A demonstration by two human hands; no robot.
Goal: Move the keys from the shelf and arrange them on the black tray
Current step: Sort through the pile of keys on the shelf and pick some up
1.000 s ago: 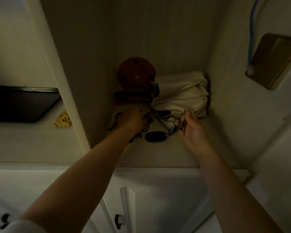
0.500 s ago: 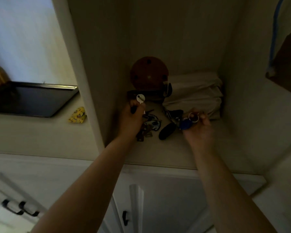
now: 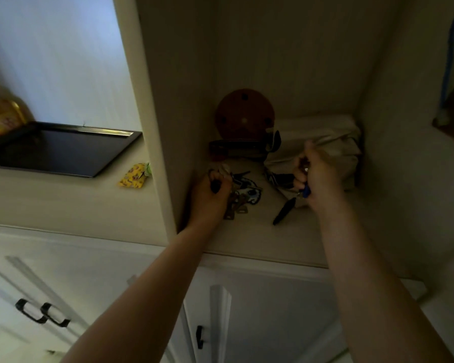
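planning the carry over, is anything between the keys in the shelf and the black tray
Yes: the shelf's left side panel stands between the keys and the black tray, so they must come out the front first. A yellow packet lies beside the tray.

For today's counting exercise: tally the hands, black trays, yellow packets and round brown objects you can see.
Hands: 2, the left hand and the right hand
Black tray: 1
Yellow packet: 1
Round brown object: 1
Total: 5

Head camera looks forward and down (close) into the shelf (image 3: 260,231).
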